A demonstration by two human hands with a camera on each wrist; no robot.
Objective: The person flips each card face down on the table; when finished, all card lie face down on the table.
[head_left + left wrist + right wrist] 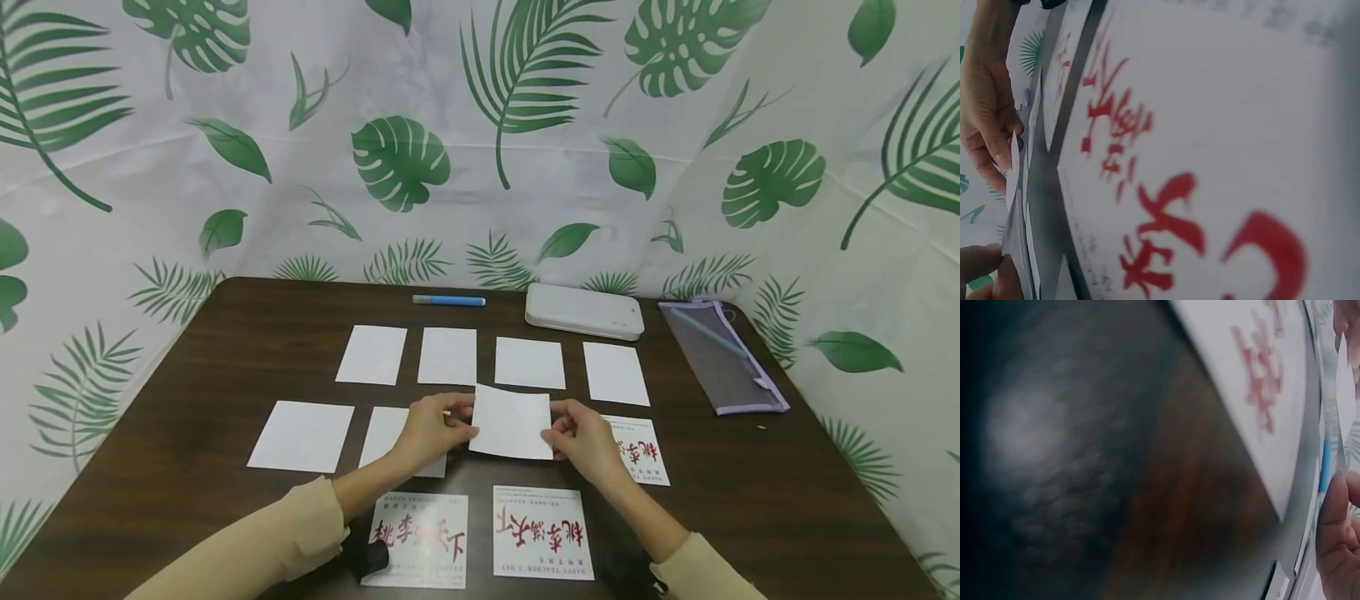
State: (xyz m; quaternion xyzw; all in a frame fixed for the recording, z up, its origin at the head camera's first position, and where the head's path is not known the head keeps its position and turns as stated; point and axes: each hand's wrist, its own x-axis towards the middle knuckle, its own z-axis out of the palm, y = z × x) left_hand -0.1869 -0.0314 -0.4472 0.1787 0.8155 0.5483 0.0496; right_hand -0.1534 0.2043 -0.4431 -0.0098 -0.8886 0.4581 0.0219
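A white card (512, 423) is pinched at its left edge by my left hand (432, 429) and at its right edge by my right hand (588, 437). Its plain side faces up and it is slightly bowed. Under my left hand lies a plain white card (384, 427), partly hidden. Beside my right hand is a card with red Chinese characters (639, 454). Two more red-lettered cards, one at left (420, 558) and one at right (542, 542), lie nearest me. The left wrist view shows both hands at the held card (1012, 169).
Behind is a row of plain white cards (447, 357); another plain card (303, 435) lies at left. Along the back are a blue marker (448, 301) and a white case (583, 311). A purple-edged mesh pouch (720, 358) lies at right on the dark wooden table (750, 508).
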